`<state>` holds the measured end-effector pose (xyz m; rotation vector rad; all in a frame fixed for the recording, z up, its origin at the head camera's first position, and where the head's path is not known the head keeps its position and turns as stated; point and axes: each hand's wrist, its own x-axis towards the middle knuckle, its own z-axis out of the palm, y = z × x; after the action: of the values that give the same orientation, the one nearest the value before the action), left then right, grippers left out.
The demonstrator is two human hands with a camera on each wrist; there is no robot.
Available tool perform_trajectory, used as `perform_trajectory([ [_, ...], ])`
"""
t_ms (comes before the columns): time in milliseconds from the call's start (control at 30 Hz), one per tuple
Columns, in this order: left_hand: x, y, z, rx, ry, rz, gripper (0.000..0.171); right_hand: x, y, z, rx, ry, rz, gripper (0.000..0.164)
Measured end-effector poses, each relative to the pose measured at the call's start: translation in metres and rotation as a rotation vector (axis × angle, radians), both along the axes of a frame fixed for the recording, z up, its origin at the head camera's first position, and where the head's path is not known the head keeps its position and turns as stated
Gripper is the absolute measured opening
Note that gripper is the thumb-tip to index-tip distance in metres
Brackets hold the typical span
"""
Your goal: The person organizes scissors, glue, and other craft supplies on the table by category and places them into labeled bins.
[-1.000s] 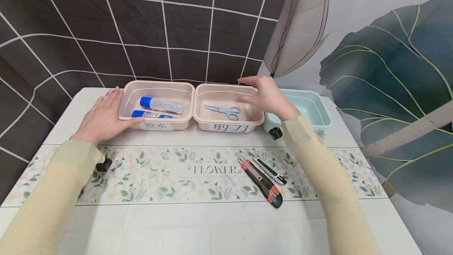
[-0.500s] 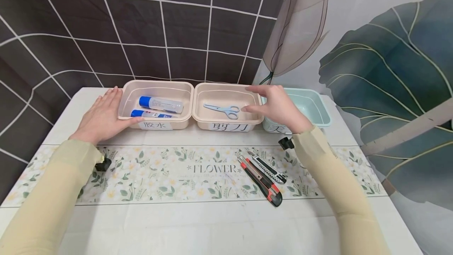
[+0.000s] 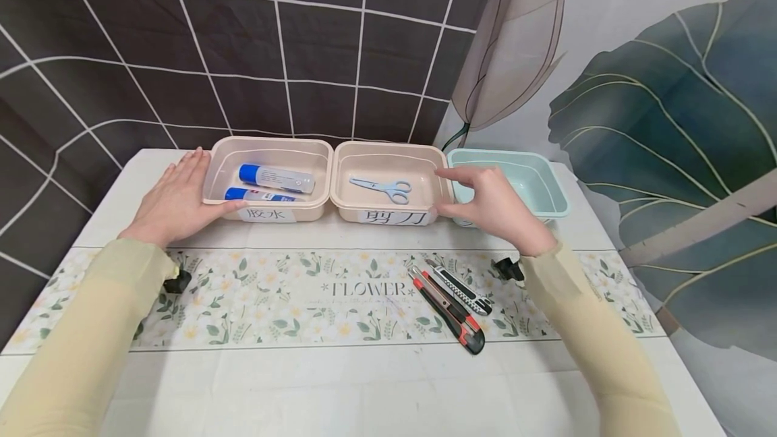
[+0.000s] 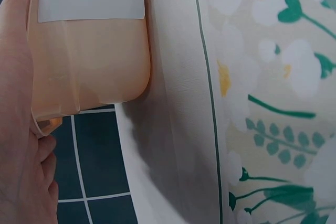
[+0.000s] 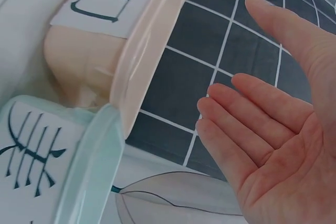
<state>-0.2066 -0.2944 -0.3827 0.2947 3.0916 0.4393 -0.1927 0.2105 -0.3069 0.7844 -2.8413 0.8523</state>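
Dark sheeting [image 3: 243,39], ruled into squares by white lines that bow and ripple at the left, is hung behind the desk's far edge; beyond the right edge, a large blue-green leaf [image 3: 674,154] with thin gold veins is printed on a pale wall. The white desk [image 3: 303,390] is crossed from left edge to right by a floral band [image 3: 261,302], lettered FLOWER.

Along the far edge, three round-cornered plastic bins with lipped rims are set in a row, black characters being borne by their white front labels. Toward the far left corner is placed the peach left bin [image 3: 273,154], in which two blue-capped tubes [image 3: 282,179] are laid. Beside it, in the matching middle bin [image 3: 388,154], pale blue scissors [image 3: 384,187] are rested, blades pointed left. Toward the far right corner is placed the mint bin [image 3: 537,187].

The left bin's outer side is touched by the left hand [image 3: 176,202], its fingers laid straight, its thumb brought to the front rim. By the right hand [image 3: 492,204], thumb and fingers are parted near the adjoining rims of middle bin and mint bin; in the right wrist view, a gap is seen between fingertips and rims.

Across the band, right of the lettering, a red-and-black cutter [image 3: 448,313] and a grey-and-black cutter [image 3: 460,290] are laid side by side, slanted toward the near right corner.
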Motion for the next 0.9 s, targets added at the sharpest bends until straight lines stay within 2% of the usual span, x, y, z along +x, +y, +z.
perform_trajectory([
  [467, -0.001, 0.000, 0.000, -0.004, -0.009, -0.002, 0.118, 0.030, 0.022, -0.015, 0.011, 0.044, 0.006, 0.060],
  [733, -0.001, -0.001, 0.001, -0.004, -0.007, -0.002, 0.117, 0.042, 0.032, -0.020, 0.021, 0.002, -0.023, 0.060],
  [900, 0.000, -0.001, 0.000, -0.001, -0.003, -0.004, 0.117, 0.047, 0.037, -0.029, 0.039, -0.014, -0.048, 0.060],
])
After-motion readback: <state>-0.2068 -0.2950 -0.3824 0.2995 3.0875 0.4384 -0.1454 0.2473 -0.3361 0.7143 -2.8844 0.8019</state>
